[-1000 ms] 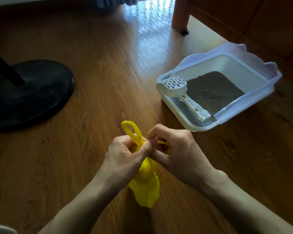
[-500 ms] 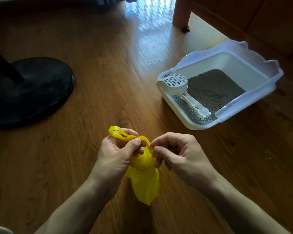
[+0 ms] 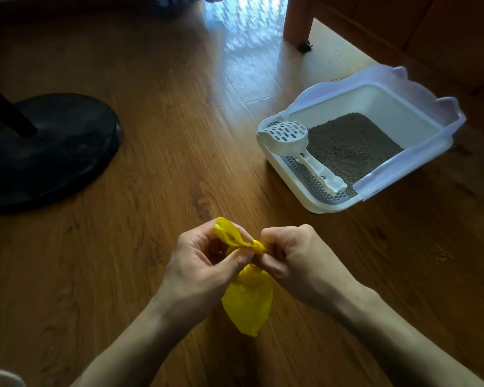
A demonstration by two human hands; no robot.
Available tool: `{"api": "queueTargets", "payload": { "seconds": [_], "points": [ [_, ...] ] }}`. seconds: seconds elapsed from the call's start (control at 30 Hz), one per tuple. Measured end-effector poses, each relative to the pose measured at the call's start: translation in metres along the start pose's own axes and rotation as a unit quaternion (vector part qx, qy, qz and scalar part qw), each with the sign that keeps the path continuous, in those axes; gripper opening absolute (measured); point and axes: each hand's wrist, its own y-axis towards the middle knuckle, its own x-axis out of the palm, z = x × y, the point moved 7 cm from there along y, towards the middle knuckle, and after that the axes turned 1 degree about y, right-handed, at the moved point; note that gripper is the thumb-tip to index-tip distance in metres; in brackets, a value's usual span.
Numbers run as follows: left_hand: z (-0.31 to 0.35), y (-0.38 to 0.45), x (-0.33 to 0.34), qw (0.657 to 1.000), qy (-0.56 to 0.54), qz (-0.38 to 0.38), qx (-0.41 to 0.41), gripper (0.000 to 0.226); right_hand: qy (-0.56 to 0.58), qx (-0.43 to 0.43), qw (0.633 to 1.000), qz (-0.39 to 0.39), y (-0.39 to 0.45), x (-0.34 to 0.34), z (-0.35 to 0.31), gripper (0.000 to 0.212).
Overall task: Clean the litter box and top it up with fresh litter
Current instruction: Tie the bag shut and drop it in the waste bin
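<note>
One yellow bag (image 3: 248, 301), pinched at its twisted neck between left hand (image 3: 200, 263) and right hand (image 3: 299, 261), fingers of both curled tight. One litter box (image 3: 403, 107) beyond right hand, one white scoop (image 3: 291, 138) across its rim. One black stand base (image 3: 53, 146) beyond left hand. No legible writing.

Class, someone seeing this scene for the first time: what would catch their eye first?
The bright yellow bag, low in the middle, pinched at its knot by the left hand and right hand. Next, the white litter box at right, a scoop lying across its front ledge.
</note>
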Motion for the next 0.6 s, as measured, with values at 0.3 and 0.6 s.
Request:
{"api": "queueTargets", "payload": {
  "seconds": [0.3, 0.6],
  "points": [
    [-0.011, -0.004, 0.006, 0.999, -0.017, 0.004, -0.027, 0.006, 0.256, 0.089, 0.962, 0.002, 0.0, 0.009, 0.01, 0.016],
    [-0.013, -0.005, 0.007, 1.0, 0.004, -0.019, -0.024, 0.02, 0.338, 0.089, 0.937, -0.029, 0.002, 0.001, 0.007, 0.019]
  ]
}}
